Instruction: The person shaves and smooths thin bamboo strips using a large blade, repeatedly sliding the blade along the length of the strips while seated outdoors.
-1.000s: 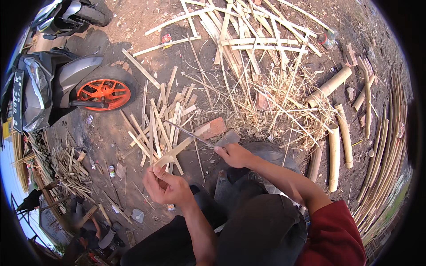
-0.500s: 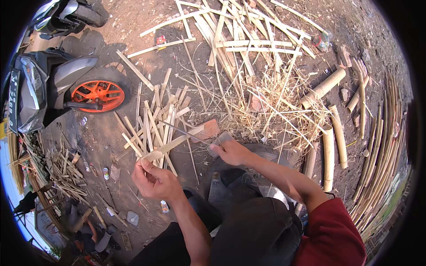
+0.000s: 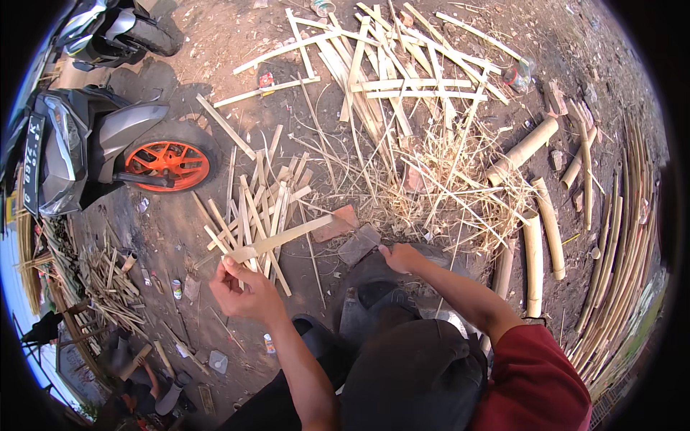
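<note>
My left hand (image 3: 248, 293) pinches one end of a flat, pale bamboo strip (image 3: 287, 233) between thumb and fingers. The strip slants up to the right, its far end over a reddish brick piece (image 3: 336, 224). To the right, my right hand (image 3: 402, 258) is closed in a fist, thumb along the top, apart from the strip. The long thin blade it held half a second ago cannot be made out now. Just left of that fist lies a grey-brown slab (image 3: 359, 244). Beyond my left hand is a loose heap of short bamboo strips (image 3: 269, 194).
Longer bamboo strips (image 3: 410, 84) lie crossed at the back, with curly shavings (image 3: 467, 165) nearer. Cut bamboo tubes (image 3: 532, 266) and long poles (image 3: 632, 187) lie on the right. A motorbike with an orange wheel (image 3: 167, 165) stands left; another person (image 3: 147, 381) is at lower left.
My right hand has moved right and slightly down, away from the strip. Its thin dark blade, which lay across the strip, no longer shows. My left hand has barely moved and still holds the strip.
</note>
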The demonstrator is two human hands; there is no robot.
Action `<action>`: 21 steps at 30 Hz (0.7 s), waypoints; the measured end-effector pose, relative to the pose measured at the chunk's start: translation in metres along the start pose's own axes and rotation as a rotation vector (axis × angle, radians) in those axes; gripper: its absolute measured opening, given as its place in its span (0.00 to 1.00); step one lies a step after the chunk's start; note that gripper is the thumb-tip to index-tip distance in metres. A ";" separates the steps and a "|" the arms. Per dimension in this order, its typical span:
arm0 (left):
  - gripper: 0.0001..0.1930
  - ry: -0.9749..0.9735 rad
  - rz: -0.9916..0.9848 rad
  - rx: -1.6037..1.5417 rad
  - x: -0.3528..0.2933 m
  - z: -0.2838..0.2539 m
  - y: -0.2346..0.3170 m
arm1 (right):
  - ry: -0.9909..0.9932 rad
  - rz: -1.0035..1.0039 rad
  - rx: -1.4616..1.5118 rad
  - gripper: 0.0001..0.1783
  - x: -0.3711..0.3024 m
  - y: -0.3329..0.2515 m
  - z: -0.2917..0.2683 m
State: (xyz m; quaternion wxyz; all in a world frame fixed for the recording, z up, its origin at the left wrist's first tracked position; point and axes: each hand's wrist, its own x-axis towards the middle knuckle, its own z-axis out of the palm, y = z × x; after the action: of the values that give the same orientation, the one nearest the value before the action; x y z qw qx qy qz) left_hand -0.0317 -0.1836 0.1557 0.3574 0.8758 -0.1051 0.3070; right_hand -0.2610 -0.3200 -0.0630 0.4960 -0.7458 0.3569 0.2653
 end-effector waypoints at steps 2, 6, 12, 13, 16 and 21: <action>0.09 -0.037 -0.052 -0.002 -0.007 -0.023 -0.012 | -0.220 0.145 -0.009 0.45 -0.020 -0.024 -0.010; 0.10 -0.021 0.005 0.022 -0.004 -0.018 -0.015 | -0.120 -0.144 0.117 0.41 -0.030 -0.045 -0.026; 0.11 -0.028 0.041 0.038 -0.006 -0.011 -0.009 | -0.090 0.090 -0.045 0.41 -0.012 -0.018 -0.013; 0.12 -0.011 0.029 0.023 -0.007 -0.011 -0.012 | -0.102 0.048 0.055 0.42 -0.010 -0.019 -0.012; 0.12 -0.009 0.026 -0.001 -0.005 -0.013 -0.021 | -0.185 0.055 0.221 0.42 -0.023 -0.057 -0.022; 0.13 -0.031 -0.014 -0.112 -0.018 -0.017 -0.021 | -0.068 0.033 0.159 0.41 -0.024 -0.052 -0.013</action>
State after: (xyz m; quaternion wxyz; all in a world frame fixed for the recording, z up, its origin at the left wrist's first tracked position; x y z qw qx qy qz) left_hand -0.0455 -0.1572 0.1420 0.4062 0.8598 -0.1217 0.2845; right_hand -0.2337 -0.3121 -0.0119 0.5612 -0.6884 0.3722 0.2695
